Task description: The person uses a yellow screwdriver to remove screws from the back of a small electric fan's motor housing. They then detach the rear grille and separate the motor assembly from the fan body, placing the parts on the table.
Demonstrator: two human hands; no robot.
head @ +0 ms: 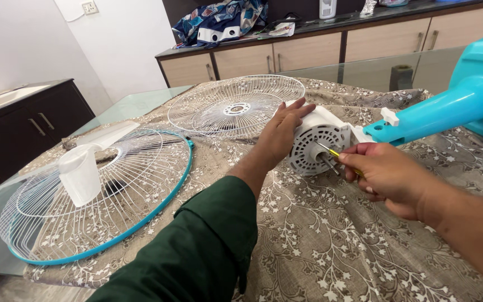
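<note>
Floral tablecloth [331,240]: fan motor [318,146] between left hand [282,132], right hand [384,174].

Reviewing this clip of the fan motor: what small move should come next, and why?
Probably turn the screwdriver while pressing it into the motor face. The right hand holds its tip against the front of the housing, and the left hand already steadies the motor from the side.

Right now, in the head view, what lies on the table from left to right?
Fan guard with teal rim → second white fan guard → left hand → white motor housing → right hand gripping a yellow screwdriver → teal fan stand.
</note>
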